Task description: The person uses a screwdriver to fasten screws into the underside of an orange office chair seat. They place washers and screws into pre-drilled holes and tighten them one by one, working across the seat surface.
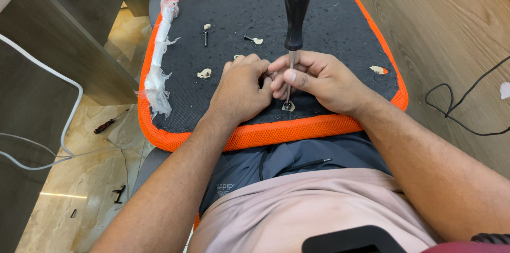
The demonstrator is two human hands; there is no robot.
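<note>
The right hand [319, 80] pinches the thin metal part of a screwdriver [295, 14]. Its tip sits on a small screw [287, 106] near the front edge of the upturned chair seat [340, 24]. The left hand [241, 88] is curled shut beside it, touching the seat. I think the tip could slip off and poke a finger, because the fingers are so close.

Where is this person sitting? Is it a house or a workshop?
Probably a home or office room, not a workshop: there is a shiny tiled floor, wooden furniture, and an upturned orange chair seat being worked on with a screwdriver on the lap.
</note>
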